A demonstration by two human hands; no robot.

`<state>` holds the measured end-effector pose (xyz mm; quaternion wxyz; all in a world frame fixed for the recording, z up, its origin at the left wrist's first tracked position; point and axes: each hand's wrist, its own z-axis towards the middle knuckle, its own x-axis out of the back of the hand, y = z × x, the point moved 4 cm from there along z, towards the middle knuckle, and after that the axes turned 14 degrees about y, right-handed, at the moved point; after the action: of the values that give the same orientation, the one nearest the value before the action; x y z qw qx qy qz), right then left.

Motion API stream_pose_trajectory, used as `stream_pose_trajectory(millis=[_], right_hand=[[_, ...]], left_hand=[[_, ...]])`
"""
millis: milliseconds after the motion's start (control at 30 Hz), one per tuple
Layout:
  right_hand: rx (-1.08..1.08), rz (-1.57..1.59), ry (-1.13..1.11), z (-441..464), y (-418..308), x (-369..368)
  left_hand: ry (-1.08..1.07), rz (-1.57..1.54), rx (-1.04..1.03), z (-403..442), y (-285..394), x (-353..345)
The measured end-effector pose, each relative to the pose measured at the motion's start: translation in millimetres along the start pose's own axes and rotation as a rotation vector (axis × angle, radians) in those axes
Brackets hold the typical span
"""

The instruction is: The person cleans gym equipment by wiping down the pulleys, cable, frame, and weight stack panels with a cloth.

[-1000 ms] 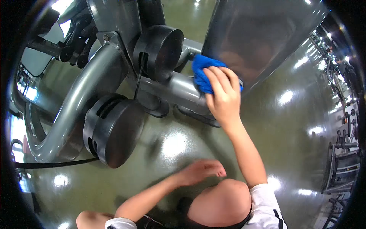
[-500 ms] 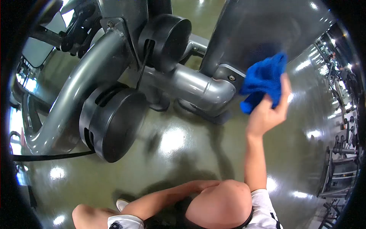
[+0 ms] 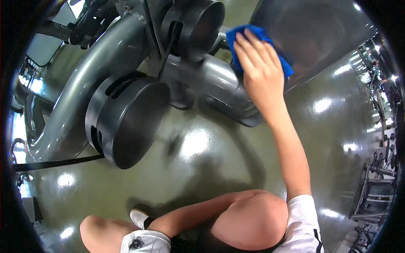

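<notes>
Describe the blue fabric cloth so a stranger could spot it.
Find the large glossy grey panel at upper right. At its lower left, the person's bare right hand partly covers the cloth. Bright blue sets it apart from surrounding grey.

I see remotely: matt blue cloth (image 3: 286, 66); right of cloth, glossy panel (image 3: 322, 38); left, smooth metal tube (image 3: 219, 74); below, shiny floor (image 3: 219, 154).

- Our right fingers (image 3: 254, 50) have swung left since half a second ago, from beyond the tube's (image 3: 221, 76) bent end to over it.
- Beneath them, the blue cloth (image 3: 286, 67), crumpled then, now lies flatter.
- Well below them, our left hand, visible a second ago, has gone behind the knee (image 3: 257, 215); a white shoe (image 3: 138, 218) now shows.
</notes>
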<state>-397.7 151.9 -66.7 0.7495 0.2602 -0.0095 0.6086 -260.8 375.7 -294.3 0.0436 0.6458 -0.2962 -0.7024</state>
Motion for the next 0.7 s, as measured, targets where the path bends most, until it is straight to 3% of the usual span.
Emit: stream_pose_trajectory(millis=[33, 100, 233, 300, 333, 433, 500, 600, 667, 700], right_hand=[[-0.003, 0.004, -0.002, -1, -4, 4], [-0.145, 0.120, -0.177, -6, -8, 8], [-0.283, 0.235, -0.111, -26, -16, 26], [-0.347, 0.243, -0.048, -46, -19, 39], [-0.411, 0.247, 0.019, -58, -18, 46], [-0.619, 0.284, 0.140, -127, -32, 49], [-0.830, 0.290, 0.095, -171, -49, 42], [-1.215, 0.412, -0.089, -189, -77, 31], [-1.487, 0.689, 0.059, -184, -101, 22], [-1.681, 0.836, 0.116, -188, -116, 14]], left_hand=[[0.003, -0.004, 0.000, -4, 13, -6], [-0.046, 0.357, -0.216, -10, 43, -18], [0.105, 0.363, -0.357, -9, 46, -4], [0.372, 0.386, -0.036, -20, 65, 24], [0.464, 0.333, -0.204, -25, 80, 27], [0.891, 0.458, -0.176, -43, 118, 48], [0.940, 0.465, -0.518, -53, 138, 49], [1.198, 0.955, -0.782, -74, 195, 6], [1.261, 1.241, -1.008, -86, 223, -8], [1.304, 1.122, -0.992, -91, 229, -4]])
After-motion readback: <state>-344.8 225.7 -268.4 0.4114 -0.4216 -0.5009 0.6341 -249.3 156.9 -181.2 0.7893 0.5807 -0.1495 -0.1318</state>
